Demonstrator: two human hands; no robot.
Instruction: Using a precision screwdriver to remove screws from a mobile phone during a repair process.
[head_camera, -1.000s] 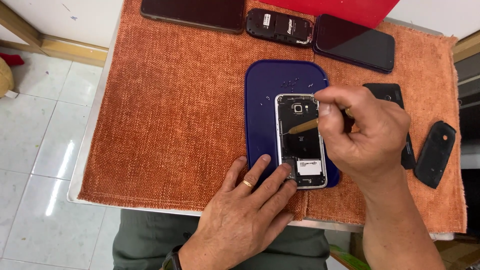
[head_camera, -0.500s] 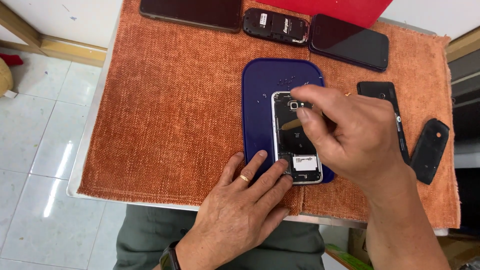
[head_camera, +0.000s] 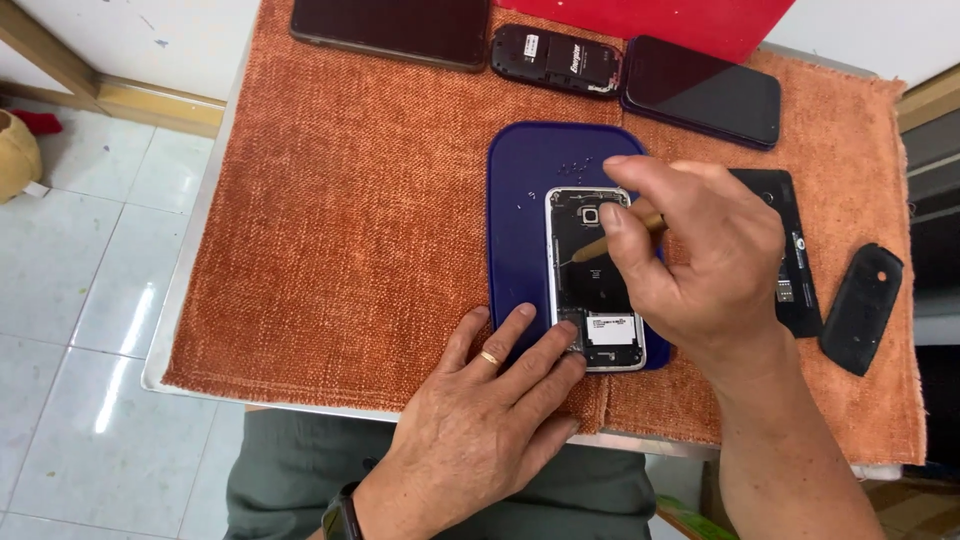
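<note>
A phone with its back cover off (head_camera: 583, 262) lies face down on a dark blue mat (head_camera: 522, 210) over an orange cloth. My left hand (head_camera: 480, 420) rests flat on the cloth, its fingertips pressing the phone's lower left corner; a ring is on one finger. My right hand (head_camera: 700, 265) grips a thin wooden-handled screwdriver (head_camera: 618, 238), its tip touching the phone's left side just below the camera. Several tiny screws (head_camera: 575, 167) lie on the mat above the phone.
The orange cloth (head_camera: 340, 220) covers a small table. At the far edge lie a dark tablet (head_camera: 395, 25), a small black phone (head_camera: 555, 55) and a black smartphone (head_camera: 700, 90). A black back cover (head_camera: 795, 270) and a smaller black cover (head_camera: 860, 310) lie to the right. A red object (head_camera: 640, 15) sits at the top.
My right hand has shifted and turned, bringing the screwdriver tip from the phone's upper middle toward its left side. My left hand keeps holding the phone's lower corner.
</note>
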